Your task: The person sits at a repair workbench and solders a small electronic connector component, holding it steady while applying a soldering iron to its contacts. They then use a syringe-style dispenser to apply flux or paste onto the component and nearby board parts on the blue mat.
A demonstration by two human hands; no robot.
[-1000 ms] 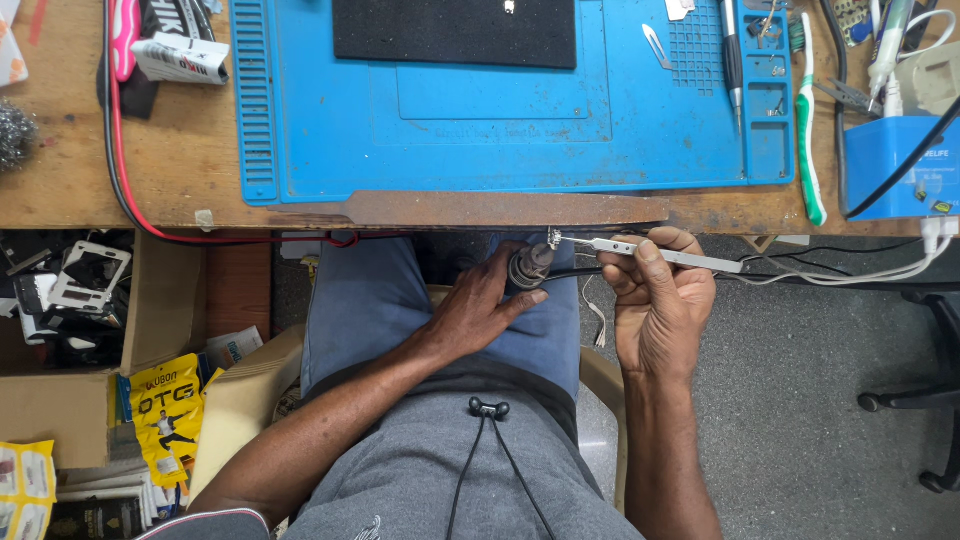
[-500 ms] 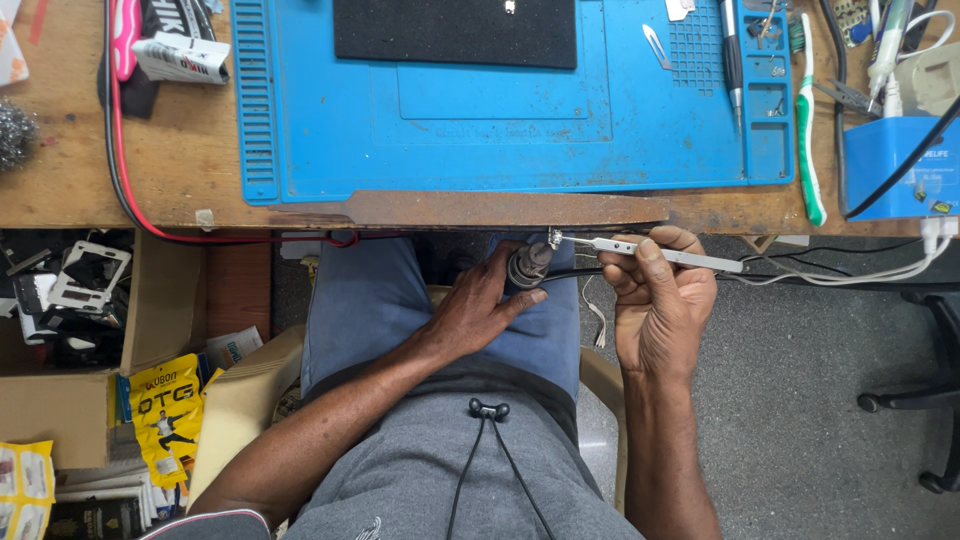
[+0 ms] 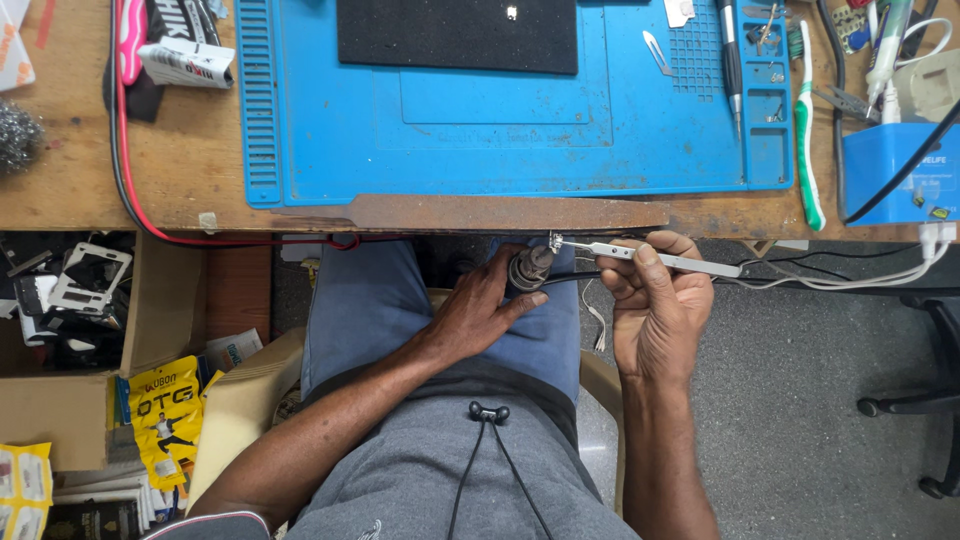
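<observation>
A wide blue silicone work mat (image 3: 520,110) covers the middle of a worn wooden bench (image 3: 180,160). A black rectangular foam pad (image 3: 455,35) lies on the mat's far part. Along the mat's right side rest a slim black-handled screwdriver (image 3: 730,60) and a small silver blade (image 3: 657,52). A white and green toothbrush (image 3: 806,130) lies lengthwise at the mat's right edge, near a blue plastic box (image 3: 895,170). A red cable (image 3: 125,160) loops round the bench's left end. A ball of grey steel wool (image 3: 18,135) sits at the far left. Below the bench, a yellow printed packet (image 3: 165,415) lies beside brown cardboard (image 3: 40,415).
</observation>
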